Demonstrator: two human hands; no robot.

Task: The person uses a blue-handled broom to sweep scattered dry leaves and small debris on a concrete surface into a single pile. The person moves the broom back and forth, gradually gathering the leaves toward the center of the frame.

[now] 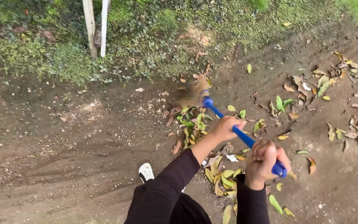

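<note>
The broom (212, 105) slants over bare dirt ground (63, 141), its blurred straw head at the upper end above a heap of green and yellow leaves (191, 122). The left hand (226, 127) has its grip closed round the blue handle mid-shaft; the right hand (264, 161) is clenched on the handle's end. A white shoe (146, 171) shows below, and two pale posts (96, 27) stand in the greenery.

The broom (228, 124) is slanting from lower right up to the left, its blue handle running between two gripping points and ending in a blue cap at the near end. Its straw-coloured head is blurring just above the dirt, beside a pile of green and yellow leaves (191, 122). More yellow leaves are lying under the handle's near end.
</note>
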